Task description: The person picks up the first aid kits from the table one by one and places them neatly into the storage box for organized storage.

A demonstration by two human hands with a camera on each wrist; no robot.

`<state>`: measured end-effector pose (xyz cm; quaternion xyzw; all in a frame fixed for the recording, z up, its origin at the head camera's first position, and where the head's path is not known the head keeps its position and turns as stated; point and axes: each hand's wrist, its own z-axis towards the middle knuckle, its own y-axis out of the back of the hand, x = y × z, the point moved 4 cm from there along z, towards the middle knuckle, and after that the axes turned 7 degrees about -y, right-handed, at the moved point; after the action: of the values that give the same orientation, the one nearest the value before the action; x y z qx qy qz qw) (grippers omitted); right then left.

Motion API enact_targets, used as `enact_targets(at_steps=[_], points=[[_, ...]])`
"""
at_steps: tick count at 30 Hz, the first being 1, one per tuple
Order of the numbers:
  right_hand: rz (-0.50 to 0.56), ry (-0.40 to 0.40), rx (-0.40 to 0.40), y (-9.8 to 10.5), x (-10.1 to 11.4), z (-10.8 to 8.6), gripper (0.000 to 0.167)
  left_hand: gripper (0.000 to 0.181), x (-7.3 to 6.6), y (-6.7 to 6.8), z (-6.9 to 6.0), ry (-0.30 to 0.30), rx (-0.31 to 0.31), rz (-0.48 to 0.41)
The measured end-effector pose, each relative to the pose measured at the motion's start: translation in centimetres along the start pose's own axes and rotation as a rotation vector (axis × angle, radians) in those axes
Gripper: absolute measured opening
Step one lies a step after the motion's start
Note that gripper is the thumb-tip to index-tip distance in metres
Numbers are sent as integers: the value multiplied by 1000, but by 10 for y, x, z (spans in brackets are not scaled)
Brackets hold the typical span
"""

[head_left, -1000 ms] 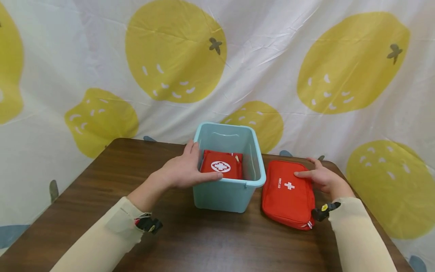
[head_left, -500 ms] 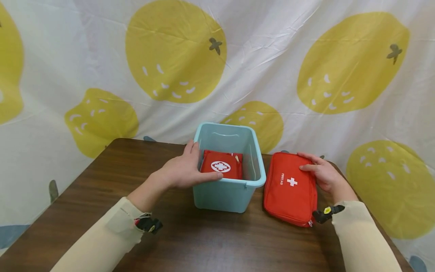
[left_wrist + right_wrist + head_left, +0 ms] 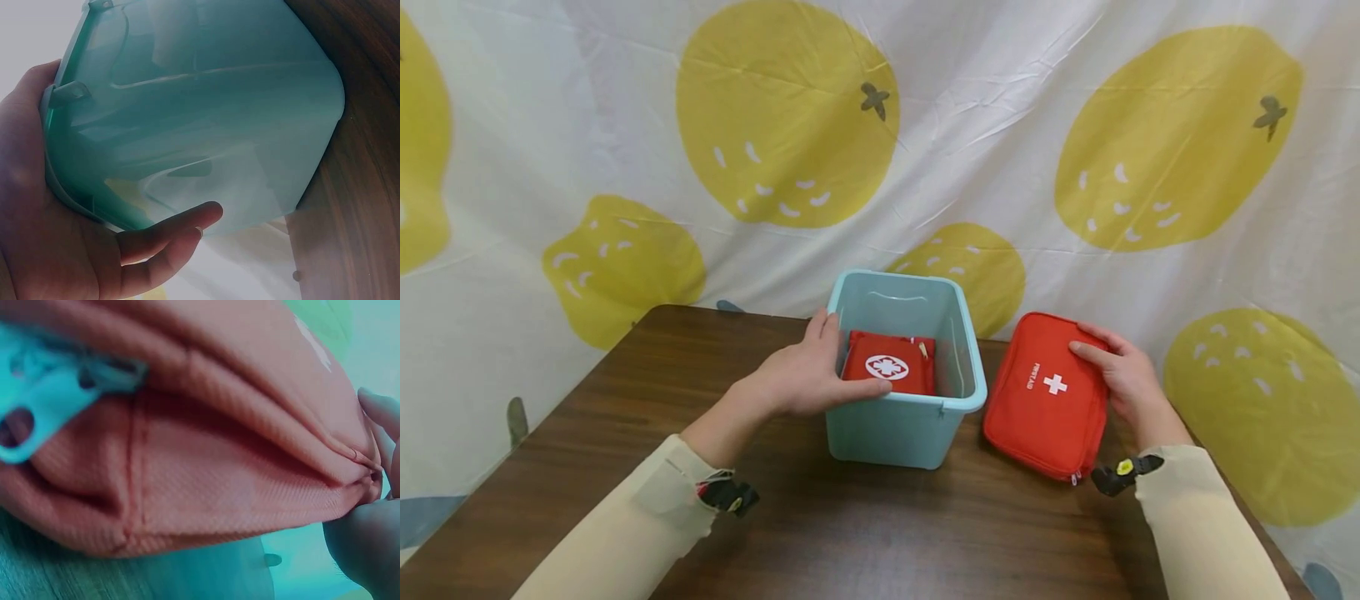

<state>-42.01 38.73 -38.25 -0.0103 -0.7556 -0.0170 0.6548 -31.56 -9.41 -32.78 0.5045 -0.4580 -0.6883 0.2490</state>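
Observation:
A light-blue plastic bin (image 3: pixel 891 429) stands on the table, with a red pouch (image 3: pixel 868 354) bearing a white emblem inside it. My left hand (image 3: pixel 797 371) holds the bin at its near left corner. The thumb lies over the front rim, and the fingers lie along the outer left side, as the left wrist view (image 3: pixel 169 240) also shows. To the right, my right hand (image 3: pixel 1127 375) grips a red first aid pouch (image 3: pixel 1037 417) by its far right edge, thumb on top. That pouch is tilted, far end raised; whether its near end touches the table is unclear. Its zipper pull (image 3: pixel 44 412) hangs in the right wrist view.
The dark wooden table (image 3: pixel 880 533) runs beneath everything. Right behind its far edge hangs a white curtain (image 3: pixel 970 150) printed with yellow lemons. The bin's right wall stands between the two pouches.
My right hand has raised the first aid pouch's far end, tilting it up and slightly to the right. The left hand and the bin have stayed put.

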Motion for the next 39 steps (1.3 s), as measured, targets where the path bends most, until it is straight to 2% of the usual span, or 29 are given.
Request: enact_targets(at_steps=[7,16,25,30,37,39], points=[[67,42,-26,-1,10,-7,63,133,1,0,0,1,-3,-11],[147,102,10,-7,33,-16,60,132,0,0,-1,0,-7,-9],[146,150,18,-16,60,-32,61,131,-1,0,-1,-6,-14,-9],[174,210,25,-19,77,-41,56,131,0,0,-1,-7,-18,-18],[245,292,86,-24,97,-53,50,131,0,0,-1,3,-14,-18],[247,310,78,-25,102,-58,49,132,0,-1,-1,2,-13,-13]])
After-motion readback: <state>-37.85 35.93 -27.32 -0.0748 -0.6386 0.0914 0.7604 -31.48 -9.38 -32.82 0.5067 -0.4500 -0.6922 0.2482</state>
